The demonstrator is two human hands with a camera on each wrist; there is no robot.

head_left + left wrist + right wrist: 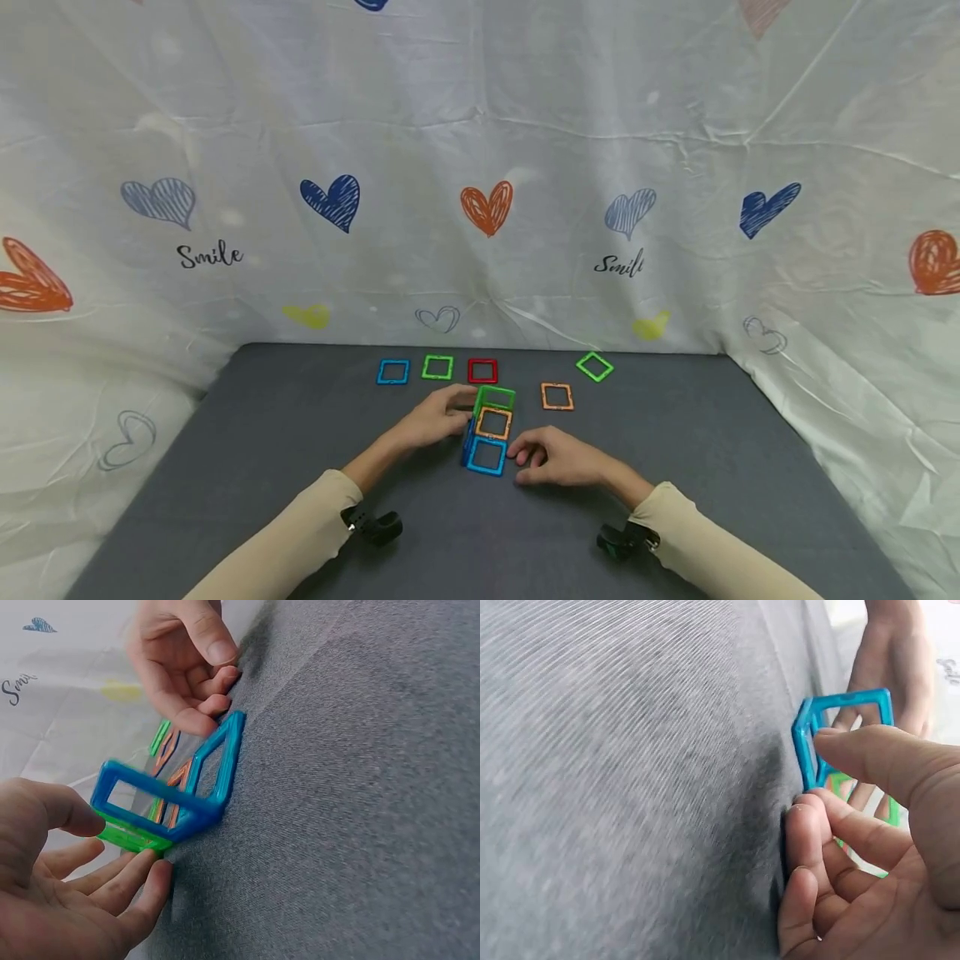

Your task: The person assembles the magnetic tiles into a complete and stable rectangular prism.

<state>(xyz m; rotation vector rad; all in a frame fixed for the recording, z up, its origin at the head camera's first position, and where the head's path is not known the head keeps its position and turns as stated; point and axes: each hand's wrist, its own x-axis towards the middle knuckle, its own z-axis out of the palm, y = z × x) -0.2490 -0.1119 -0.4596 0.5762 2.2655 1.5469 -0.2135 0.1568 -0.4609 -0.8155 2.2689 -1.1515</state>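
A row of flat square magnetic tile frames lies mid-table: a blue tile [487,456] nearest, an orange tile [493,423] in the middle and a green tile [497,398] at the far end. Along the row's left side stand an upright blue tile [154,796] and, beyond it, an upright green tile [133,836]. My left hand [437,417] holds the upright green tile with thumb and fingertips. Beside the row's right edge, my right hand [558,458] rests low with loosely bent fingers. Its fingertips are at the flat blue tile's edge; contact is unclear.
Behind the row lie loose tiles: a blue one [393,372], a green one [438,367] and a red one [482,371]. An orange tile [557,397] and a turned green tile [595,367] lie farther right. A heart-printed curtain [480,275] hangs behind the grey table [262,433].
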